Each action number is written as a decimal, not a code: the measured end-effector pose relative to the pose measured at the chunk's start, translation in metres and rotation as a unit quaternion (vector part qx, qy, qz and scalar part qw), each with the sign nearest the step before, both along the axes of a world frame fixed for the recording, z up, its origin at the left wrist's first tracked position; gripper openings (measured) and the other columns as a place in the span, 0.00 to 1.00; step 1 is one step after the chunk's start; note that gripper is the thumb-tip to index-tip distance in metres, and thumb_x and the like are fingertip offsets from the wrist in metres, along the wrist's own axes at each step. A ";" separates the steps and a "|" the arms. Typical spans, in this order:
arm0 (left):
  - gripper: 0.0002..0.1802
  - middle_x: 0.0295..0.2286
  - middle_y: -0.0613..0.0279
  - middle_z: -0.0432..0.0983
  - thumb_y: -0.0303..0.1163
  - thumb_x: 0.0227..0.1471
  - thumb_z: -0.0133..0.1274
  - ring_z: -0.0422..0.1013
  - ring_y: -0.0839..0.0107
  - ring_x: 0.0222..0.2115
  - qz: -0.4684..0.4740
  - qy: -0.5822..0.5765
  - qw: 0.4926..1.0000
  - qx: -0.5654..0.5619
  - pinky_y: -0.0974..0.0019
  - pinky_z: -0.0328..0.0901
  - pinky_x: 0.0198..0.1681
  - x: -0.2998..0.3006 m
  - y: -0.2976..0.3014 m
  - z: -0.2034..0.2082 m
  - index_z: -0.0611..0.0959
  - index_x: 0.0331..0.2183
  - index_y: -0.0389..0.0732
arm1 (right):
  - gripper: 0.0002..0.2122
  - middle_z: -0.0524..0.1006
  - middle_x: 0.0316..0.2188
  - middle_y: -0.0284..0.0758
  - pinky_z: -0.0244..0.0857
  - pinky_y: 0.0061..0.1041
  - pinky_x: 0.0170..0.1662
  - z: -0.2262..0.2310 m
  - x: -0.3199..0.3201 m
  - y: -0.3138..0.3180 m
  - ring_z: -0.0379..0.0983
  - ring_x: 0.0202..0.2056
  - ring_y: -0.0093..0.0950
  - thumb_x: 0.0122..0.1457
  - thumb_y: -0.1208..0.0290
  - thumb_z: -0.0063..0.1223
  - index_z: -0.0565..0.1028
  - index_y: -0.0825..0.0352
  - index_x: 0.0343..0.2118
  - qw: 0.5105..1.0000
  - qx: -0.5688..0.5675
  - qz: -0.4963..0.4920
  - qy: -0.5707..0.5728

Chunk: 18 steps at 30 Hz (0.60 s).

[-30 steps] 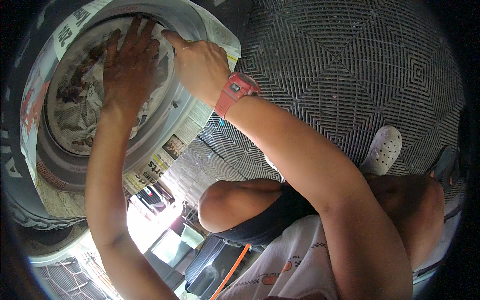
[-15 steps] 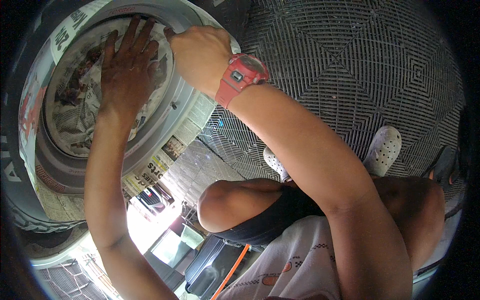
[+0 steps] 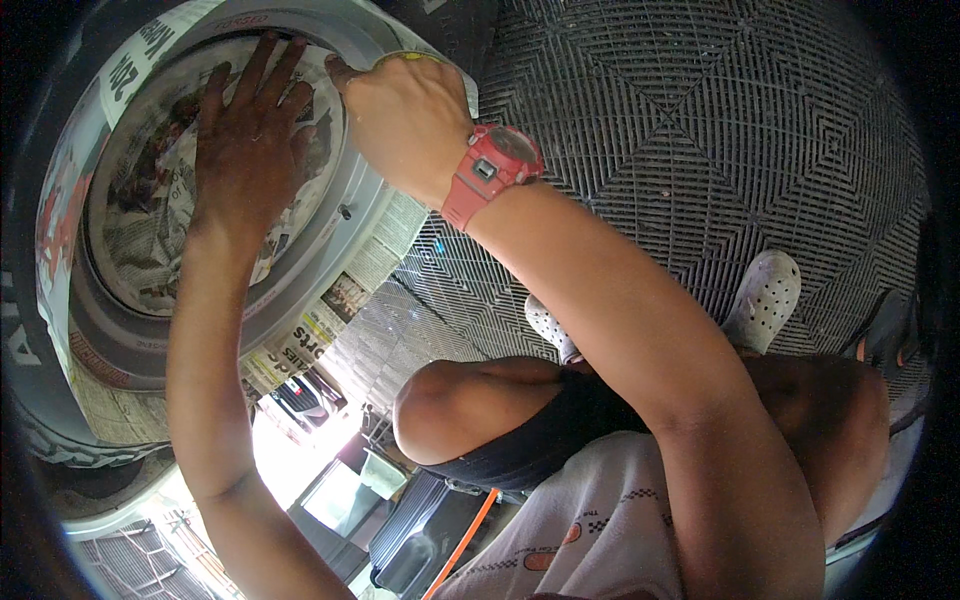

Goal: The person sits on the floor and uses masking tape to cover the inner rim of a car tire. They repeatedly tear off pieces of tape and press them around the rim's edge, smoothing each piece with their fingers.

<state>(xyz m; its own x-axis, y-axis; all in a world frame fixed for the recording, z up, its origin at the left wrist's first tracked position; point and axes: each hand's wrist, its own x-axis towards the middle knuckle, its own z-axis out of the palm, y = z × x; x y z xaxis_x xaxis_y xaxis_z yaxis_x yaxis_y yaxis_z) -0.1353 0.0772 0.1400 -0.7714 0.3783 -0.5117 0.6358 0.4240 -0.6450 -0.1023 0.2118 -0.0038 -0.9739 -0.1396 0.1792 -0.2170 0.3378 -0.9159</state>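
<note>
Touching crumpled newspaper [image 3: 140, 250] and a smooth round rim [image 3: 362, 185]: both hands [image 3: 248, 150] [image 3: 408, 122].

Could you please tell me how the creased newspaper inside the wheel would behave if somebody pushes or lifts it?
The newspaper is probably floppy and light, being thin, wrinkled sheets. It would likely crumple further if pushed, as its folds already show. Lifted quickly, it might tear, since it looks like ordinary printed paper.

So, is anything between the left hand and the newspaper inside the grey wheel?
Nothing visible is in the way: the left hand is spread right over the newspaper, though its palm side is hidden. The right hand is off to the side, at the grey wheel, not between them.
</note>
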 end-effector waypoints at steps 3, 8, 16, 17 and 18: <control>0.26 0.71 0.72 0.60 0.42 0.56 0.65 0.49 0.70 0.74 0.008 -0.005 1.000 -0.007 0.49 0.45 0.76 -0.001 0.003 0.000 0.82 0.56 0.51 | 0.11 0.84 0.28 0.46 0.77 0.45 0.39 -0.001 -0.005 -0.001 0.85 0.34 0.45 0.56 0.72 0.55 0.87 0.64 0.39 0.999 0.018 0.030 -0.015; 0.27 0.71 0.71 0.60 0.42 0.56 0.64 0.49 0.71 0.74 0.007 -0.002 1.000 -0.018 0.49 0.44 0.76 0.001 0.006 0.001 0.81 0.57 0.51 | 0.13 0.86 0.35 0.46 0.79 0.44 0.47 0.006 -0.022 -0.009 0.85 0.39 0.46 0.59 0.73 0.54 0.86 0.64 0.42 0.991 0.027 0.081 -0.105; 0.26 0.70 0.69 0.62 0.41 0.55 0.64 0.52 0.69 0.73 -0.006 -0.008 1.000 -0.010 0.48 0.46 0.75 -0.007 0.010 -0.001 0.83 0.55 0.49 | 0.30 0.86 0.40 0.46 0.81 0.38 0.41 -0.034 -0.071 -0.044 0.86 0.39 0.40 0.59 0.80 0.50 0.73 0.56 0.68 0.964 0.009 0.229 -0.134; 0.25 0.70 0.69 0.63 0.41 0.55 0.64 0.52 0.68 0.73 -0.005 -0.008 1.000 -0.009 0.48 0.46 0.75 -0.004 0.006 -0.001 0.83 0.55 0.49 | 0.32 0.86 0.40 0.45 0.81 0.36 0.39 -0.025 -0.072 -0.039 0.86 0.37 0.38 0.59 0.81 0.49 0.71 0.55 0.69 0.948 -0.013 0.263 -0.180; 0.25 0.69 0.69 0.63 0.41 0.56 0.63 0.52 0.68 0.73 0.003 -0.008 1.000 -0.016 0.48 0.46 0.75 0.000 0.004 0.001 0.83 0.55 0.49 | 0.33 0.86 0.41 0.43 0.81 0.33 0.38 -0.019 -0.075 -0.031 0.85 0.36 0.36 0.59 0.82 0.48 0.71 0.54 0.69 0.910 -0.071 0.300 -0.276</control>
<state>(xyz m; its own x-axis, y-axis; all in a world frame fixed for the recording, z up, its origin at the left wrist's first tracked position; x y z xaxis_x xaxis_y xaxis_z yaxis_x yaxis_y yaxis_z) -0.1353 0.0808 0.1405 -0.7654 0.3573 -0.5353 0.6434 0.4064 -0.6487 -0.1773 0.1810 -0.0224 -0.6769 -0.6903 -0.2556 0.1825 0.1790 -0.9668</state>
